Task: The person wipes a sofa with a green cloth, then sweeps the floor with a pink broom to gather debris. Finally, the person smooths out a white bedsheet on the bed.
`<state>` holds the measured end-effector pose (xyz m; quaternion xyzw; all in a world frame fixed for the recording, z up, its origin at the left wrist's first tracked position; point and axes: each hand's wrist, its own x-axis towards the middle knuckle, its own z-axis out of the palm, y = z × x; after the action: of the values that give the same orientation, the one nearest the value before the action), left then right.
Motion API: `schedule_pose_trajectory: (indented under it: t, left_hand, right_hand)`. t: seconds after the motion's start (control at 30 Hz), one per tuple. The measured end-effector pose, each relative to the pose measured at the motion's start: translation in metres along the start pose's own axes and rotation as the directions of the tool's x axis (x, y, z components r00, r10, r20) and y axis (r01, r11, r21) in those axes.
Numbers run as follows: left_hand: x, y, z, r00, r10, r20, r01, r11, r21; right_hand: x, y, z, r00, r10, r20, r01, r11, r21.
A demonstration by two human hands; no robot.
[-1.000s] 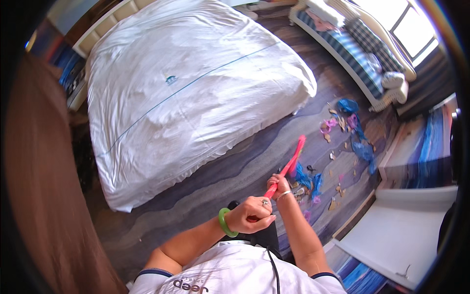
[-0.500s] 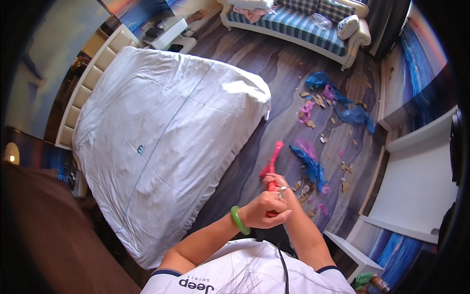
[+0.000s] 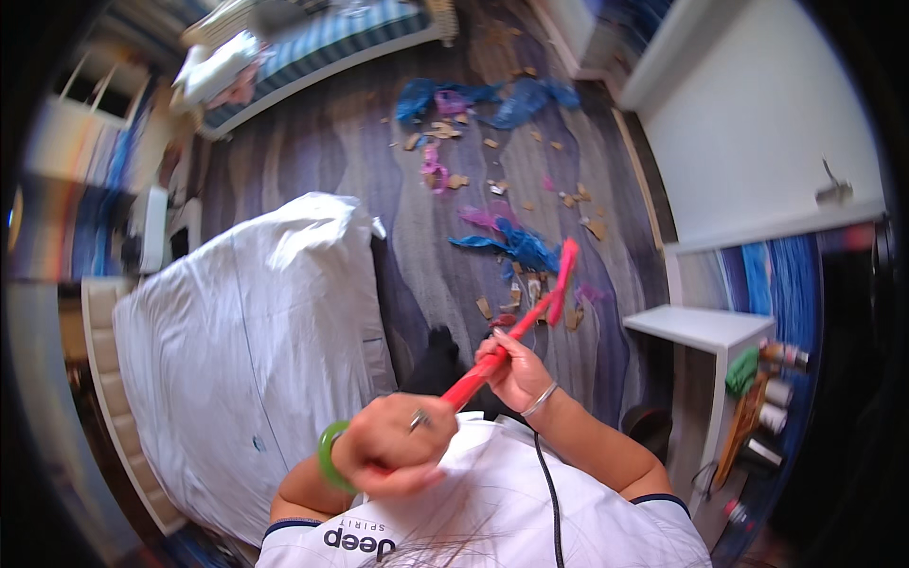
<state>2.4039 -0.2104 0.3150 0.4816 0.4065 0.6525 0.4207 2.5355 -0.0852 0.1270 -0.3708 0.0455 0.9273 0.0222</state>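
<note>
A long red broom (image 3: 472, 377) slants away from me to the right. My left hand (image 3: 398, 440), with a green bangle and a ring, is closed round its near end. Farther along the handle my right hand (image 3: 516, 376), wearing a silver bracelet, is wrapped round it. The broad red far end hangs over torn cardboard bits (image 3: 536, 284) and a crumpled blue plastic bag (image 3: 521, 246); its bristles are not clear. Pink plastic (image 3: 488, 216) lies just beyond.
A bed with a white sheet (image 3: 256, 331) fills the left. More blue bags (image 3: 521, 102) and cardboard scraps lie farther off on the wavy-patterned floor (image 3: 322, 151). A striped sofa (image 3: 341, 38) stands at the back left, a white desk (image 3: 701, 327) at the right.
My view has turned right, so the bed and sofa sit farther left. My hands have moved apart along the broom, the left one nearer to me, and its far end has swung right.
</note>
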Motion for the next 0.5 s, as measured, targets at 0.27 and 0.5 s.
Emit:
schedule_pose_trajectory:
  t: [0.27,0.5]
  left_hand:
    - [0.038,-0.219,-0.022,0.838,-0.387,0.384,0.458,0.882,-0.111]
    - [0.1,-0.146,-0.135,0.846,-0.252,0.469,0.168,0.962,0.214]
  right_hand:
    - [0.098,-0.048,-0.263,0.827,-0.193,-0.527,0.337,0.922,0.191]
    - [0.205,-0.059,-0.067,0.897,-0.425,-0.122,0.442,0.855,0.27]
